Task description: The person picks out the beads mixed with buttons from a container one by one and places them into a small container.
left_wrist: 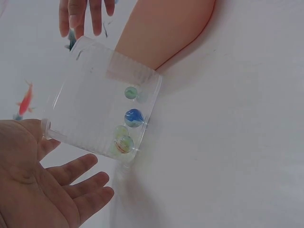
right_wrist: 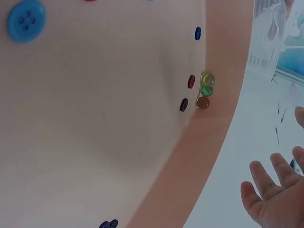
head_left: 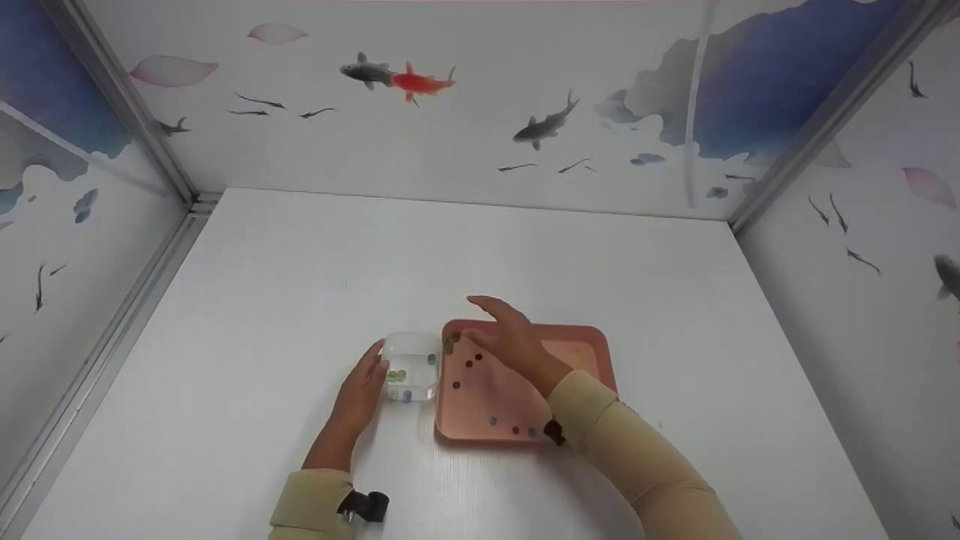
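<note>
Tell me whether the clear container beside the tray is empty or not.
Not empty: the clear container holds a few marbles, blue and greenish, seen through its side.

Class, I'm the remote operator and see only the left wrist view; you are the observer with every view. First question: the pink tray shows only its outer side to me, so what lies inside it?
Observer: The right wrist view shows a large blue four-hole button inside the pink tray.
Operator: Any marbles in there too?
Observer: Yes, the same view shows a green marble in a small cluster by the tray's wall.
Operator: At my top edge a hand is cut off. Where is the right hand?
Observer: In the head view the right hand hides part of the tray's far rim.
</note>
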`<state>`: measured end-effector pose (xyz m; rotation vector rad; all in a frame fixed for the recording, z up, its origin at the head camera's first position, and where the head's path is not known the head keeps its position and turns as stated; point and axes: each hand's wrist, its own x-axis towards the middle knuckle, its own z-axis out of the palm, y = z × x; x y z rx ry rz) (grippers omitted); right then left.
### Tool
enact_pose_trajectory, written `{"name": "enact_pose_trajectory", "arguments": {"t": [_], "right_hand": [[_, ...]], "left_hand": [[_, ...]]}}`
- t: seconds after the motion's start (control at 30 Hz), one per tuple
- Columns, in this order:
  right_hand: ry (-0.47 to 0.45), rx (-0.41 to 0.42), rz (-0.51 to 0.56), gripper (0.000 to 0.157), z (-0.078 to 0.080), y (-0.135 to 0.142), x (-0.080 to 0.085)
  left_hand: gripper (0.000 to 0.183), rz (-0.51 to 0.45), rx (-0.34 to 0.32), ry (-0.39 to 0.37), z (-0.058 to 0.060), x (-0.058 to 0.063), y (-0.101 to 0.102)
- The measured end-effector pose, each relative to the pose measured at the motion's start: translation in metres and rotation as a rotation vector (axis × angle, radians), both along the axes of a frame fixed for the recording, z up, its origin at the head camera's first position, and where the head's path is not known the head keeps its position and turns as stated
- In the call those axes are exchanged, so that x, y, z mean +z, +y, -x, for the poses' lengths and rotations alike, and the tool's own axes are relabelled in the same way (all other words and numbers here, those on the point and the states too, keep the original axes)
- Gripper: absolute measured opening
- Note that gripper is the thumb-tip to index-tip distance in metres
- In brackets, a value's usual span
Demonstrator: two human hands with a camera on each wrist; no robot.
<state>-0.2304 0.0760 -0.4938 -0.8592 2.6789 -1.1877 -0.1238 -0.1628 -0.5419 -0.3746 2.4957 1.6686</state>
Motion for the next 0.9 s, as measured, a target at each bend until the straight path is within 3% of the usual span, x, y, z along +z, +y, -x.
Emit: {"name": "enact_pose_trajectory", "arguments": {"t": [0.3,0.9], "right_hand": [[-0.151,-0.050,0.017,0.056,0.0023,-0.0002,0.0014],[-0.308,-0.070,0.074,0.050,0.0061,-0.0062,-0.0065]], "left_hand": [[0.052,0.007,0.003,-0.020,0.0012,0.0031,0.0013],[0.052,0.003,0.009,-0.022,0.0010,0.0022,0.0014]]}}
